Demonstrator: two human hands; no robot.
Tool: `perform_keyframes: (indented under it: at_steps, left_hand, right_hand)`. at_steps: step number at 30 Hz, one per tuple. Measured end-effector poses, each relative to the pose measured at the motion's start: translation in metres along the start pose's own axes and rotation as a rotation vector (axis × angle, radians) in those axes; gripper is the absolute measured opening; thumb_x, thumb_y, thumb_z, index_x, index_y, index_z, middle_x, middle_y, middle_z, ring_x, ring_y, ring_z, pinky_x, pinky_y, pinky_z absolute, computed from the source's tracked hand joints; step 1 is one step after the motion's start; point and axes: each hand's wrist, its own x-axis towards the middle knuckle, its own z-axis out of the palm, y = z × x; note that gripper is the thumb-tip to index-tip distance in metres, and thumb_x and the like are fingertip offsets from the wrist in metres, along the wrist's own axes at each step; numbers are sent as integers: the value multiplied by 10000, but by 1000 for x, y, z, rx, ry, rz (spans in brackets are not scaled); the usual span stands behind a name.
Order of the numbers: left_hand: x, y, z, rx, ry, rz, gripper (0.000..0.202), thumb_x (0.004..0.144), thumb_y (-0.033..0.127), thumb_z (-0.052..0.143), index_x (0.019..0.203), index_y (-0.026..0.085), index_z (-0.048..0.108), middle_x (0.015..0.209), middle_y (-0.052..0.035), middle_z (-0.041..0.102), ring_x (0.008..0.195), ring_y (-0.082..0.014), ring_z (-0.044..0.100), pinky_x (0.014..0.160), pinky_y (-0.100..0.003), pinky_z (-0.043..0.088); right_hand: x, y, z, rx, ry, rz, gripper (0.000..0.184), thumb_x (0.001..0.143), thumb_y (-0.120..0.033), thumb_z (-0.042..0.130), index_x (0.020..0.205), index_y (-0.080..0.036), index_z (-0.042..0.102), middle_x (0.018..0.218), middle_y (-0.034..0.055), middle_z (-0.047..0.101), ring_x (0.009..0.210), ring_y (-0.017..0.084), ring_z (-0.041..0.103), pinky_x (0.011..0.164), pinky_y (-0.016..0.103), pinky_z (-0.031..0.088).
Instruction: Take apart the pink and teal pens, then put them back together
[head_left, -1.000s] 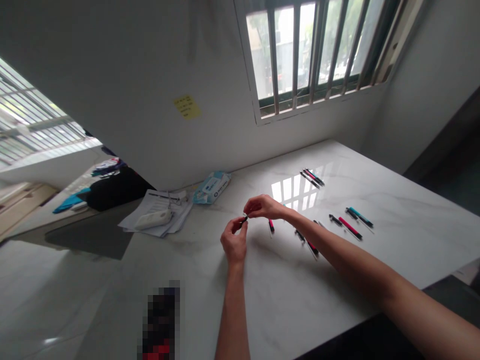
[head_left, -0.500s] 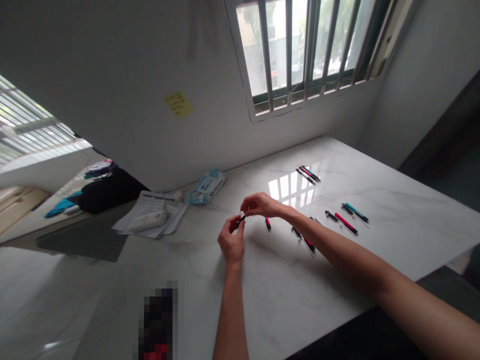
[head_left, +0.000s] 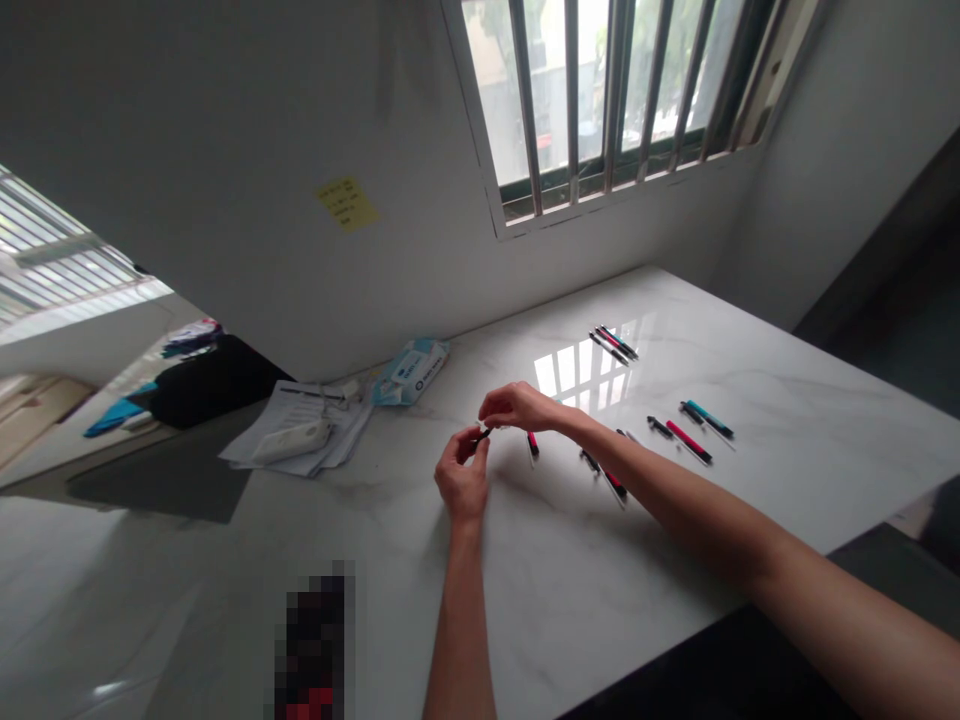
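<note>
My left hand (head_left: 461,478) pinches a small black pen part (head_left: 482,436) between thumb and fingers, just above the table. Curled over it from the right, my right hand (head_left: 521,407) brings its closed fingertips close to the top of that part. Whatever those fingertips grip is too small to make out. A short red and black pen piece (head_left: 532,443) lies under my right wrist. Partly covered by my right forearm are a red pen barrel (head_left: 615,485) and a black pen part (head_left: 590,461), with a thin white refill beside them.
Further right lie a red barrel (head_left: 688,441) and a teal barrel (head_left: 710,418) with small black parts. Several pens (head_left: 613,345) lie side by side toward the wall. A wet-wipes pack (head_left: 411,372) and papers (head_left: 289,425) bearing a white device (head_left: 292,440) are at left.
The view has shifted slightly. Both hands keep almost the same pose around the small black pen part, and the pens on the table stay where they were.
</note>
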Motion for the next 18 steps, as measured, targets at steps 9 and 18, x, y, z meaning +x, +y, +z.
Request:
perform_keyframes:
  at_steps: [9, 18]
  left_hand:
    - [3, -3, 1, -112, 27, -53, 332, 787, 389, 805, 1018, 154, 757, 1010, -116, 796, 936, -231, 769, 926, -374, 620]
    - [2, -1, 2, -109, 6, -43, 351, 782, 413, 808, 1016, 159, 741, 988, -102, 789, 910, -221, 766, 902, -358, 624]
  right_hand:
    - [2, 3, 0, 157, -27, -58, 179, 792, -156, 753, 968, -172, 775, 921, 40, 805, 876, 178, 760, 813, 267, 578]
    - [-1, -1, 3, -16, -11, -7, 152, 930, -270, 684, 974, -160, 779, 756, 25, 761, 708, 136, 711, 665, 215, 503]
